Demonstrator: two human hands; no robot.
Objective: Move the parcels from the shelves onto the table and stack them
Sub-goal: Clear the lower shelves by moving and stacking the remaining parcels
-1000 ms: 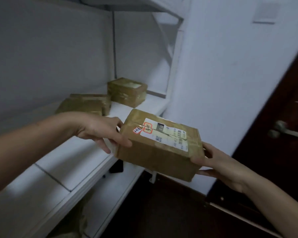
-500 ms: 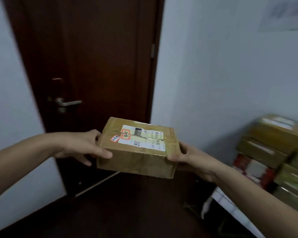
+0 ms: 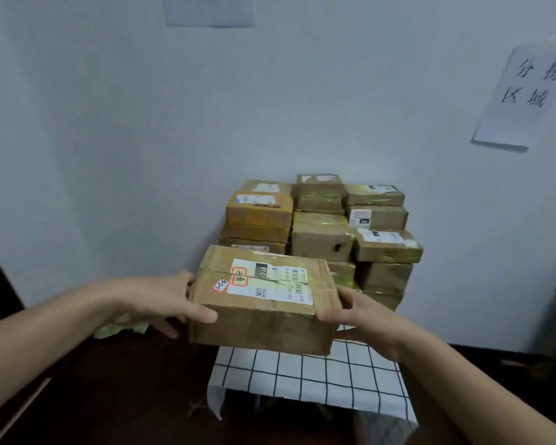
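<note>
I carry a brown cardboard parcel (image 3: 264,300) with a white shipping label and an orange sticker, held in the air in front of me. My left hand (image 3: 164,303) grips its left end, thumb on top. My right hand (image 3: 357,316) grips its right end. Beyond the parcel stands a small table with a white, black-checked cloth (image 3: 318,374). Several stacked parcels (image 3: 321,226) fill its back part against the wall. The carried parcel hides the lower front of that stack.
White walls meet in a corner behind the table. A paper sign (image 3: 527,94) hangs on the right wall and another paper sheet (image 3: 209,9) at the top. The floor is dark. Green crumpled material (image 3: 122,329) lies left of the table.
I have turned right with the parcel, from the shelves past the dark door to face the table and its stack. Both hands keep the same hold on the parcel.
</note>
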